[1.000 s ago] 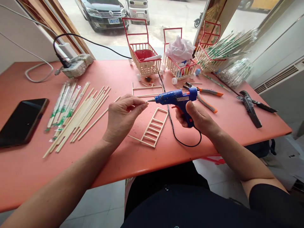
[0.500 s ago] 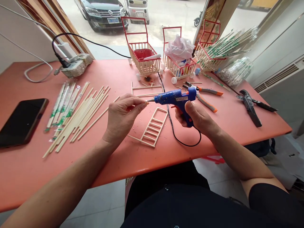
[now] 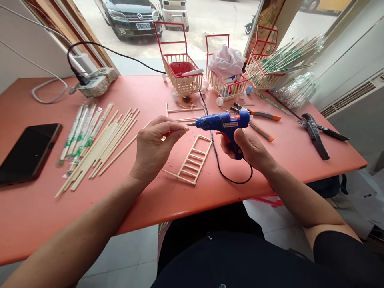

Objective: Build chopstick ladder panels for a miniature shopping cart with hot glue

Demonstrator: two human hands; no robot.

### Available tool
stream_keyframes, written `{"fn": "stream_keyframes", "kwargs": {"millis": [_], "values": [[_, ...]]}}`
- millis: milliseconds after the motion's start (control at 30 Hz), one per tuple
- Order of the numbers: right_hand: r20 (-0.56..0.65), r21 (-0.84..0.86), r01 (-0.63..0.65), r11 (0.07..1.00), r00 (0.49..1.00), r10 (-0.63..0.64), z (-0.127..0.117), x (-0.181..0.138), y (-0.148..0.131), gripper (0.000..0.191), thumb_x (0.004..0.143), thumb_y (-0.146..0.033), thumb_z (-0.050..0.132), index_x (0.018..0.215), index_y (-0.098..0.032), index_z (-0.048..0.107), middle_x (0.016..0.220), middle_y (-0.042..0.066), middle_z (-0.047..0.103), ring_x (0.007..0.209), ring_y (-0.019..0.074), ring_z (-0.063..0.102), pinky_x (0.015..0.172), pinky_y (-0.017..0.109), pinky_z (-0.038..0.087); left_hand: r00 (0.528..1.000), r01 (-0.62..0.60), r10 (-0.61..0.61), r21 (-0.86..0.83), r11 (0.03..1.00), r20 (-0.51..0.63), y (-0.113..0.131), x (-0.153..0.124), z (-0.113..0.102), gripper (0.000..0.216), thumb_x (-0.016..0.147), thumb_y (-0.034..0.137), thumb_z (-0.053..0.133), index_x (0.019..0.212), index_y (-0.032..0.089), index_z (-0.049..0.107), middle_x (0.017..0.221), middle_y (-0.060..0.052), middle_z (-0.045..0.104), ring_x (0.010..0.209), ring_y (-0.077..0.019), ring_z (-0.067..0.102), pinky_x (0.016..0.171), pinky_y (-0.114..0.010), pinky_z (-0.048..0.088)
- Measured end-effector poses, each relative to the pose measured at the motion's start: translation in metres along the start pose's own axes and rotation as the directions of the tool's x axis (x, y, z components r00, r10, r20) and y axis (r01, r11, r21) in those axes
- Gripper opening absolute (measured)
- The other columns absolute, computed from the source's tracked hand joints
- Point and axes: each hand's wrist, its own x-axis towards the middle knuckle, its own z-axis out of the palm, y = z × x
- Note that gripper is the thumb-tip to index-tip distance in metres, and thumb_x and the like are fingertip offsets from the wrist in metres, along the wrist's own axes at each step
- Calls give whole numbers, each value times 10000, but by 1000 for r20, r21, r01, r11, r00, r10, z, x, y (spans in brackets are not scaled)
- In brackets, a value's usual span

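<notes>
My right hand (image 3: 247, 146) is wrapped round the handle of a blue hot glue gun (image 3: 220, 122), its nozzle pointing left. Thumb and fingers of my left hand (image 3: 160, 142) are pinched on a short wooden stick (image 3: 186, 129), mostly hidden by the fingers. The stick's pale end lies just off the nozzle tip. On the table below is a small ladder-like wooden frame (image 3: 195, 160), with one stick jutting out to its left. Behind my hands lies another wooden frame piece (image 3: 184, 110), partly covered.
Loose wooden sticks (image 3: 105, 148) and wrapped chopsticks (image 3: 79, 132) lie left, near a phone (image 3: 30, 152). Small carts (image 3: 183, 76) stand along the back. Pliers (image 3: 264, 115) and a black-handled cutter (image 3: 315, 136) are to the right. The gun's cord (image 3: 220, 170) loops over the pink table (image 3: 144, 216).
The glue gun has shifted slightly right, and its nozzle has drawn back a little from the stick's end. My left hand keeps its pinch almost in place.
</notes>
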Motion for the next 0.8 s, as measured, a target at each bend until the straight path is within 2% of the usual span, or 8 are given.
{"fn": "stream_keyframes", "kwargs": {"millis": [167,533,800], "values": [[22,31,2,1000,1000,-3,-1,0,-2,750,1124,-866,479,830,-194,635,714,17,605,579,111,513,512,253,359,1000,-20,19,-40,999,-19,-1,-1,0,145,954,169,837,953,293,913,929,1,783,812,-154,694,781,-307,553],[24,53,-28,998,999,27,0,0,0,772,1083,-916,502,849,-196,653,726,19,622,590,116,507,523,257,382,999,43,-43,7,999,-7,1,1,0,89,939,207,848,903,275,893,902,-5,776,804,-165,686,737,-306,558],[32,59,-15,998,999,13,-1,-1,-1,766,1102,-889,502,825,-193,664,691,11,594,589,118,502,530,259,379,1000,23,-23,4,1000,-18,-2,1,0,92,938,209,843,903,280,890,886,9,772,792,-157,680,737,-321,538]]}}
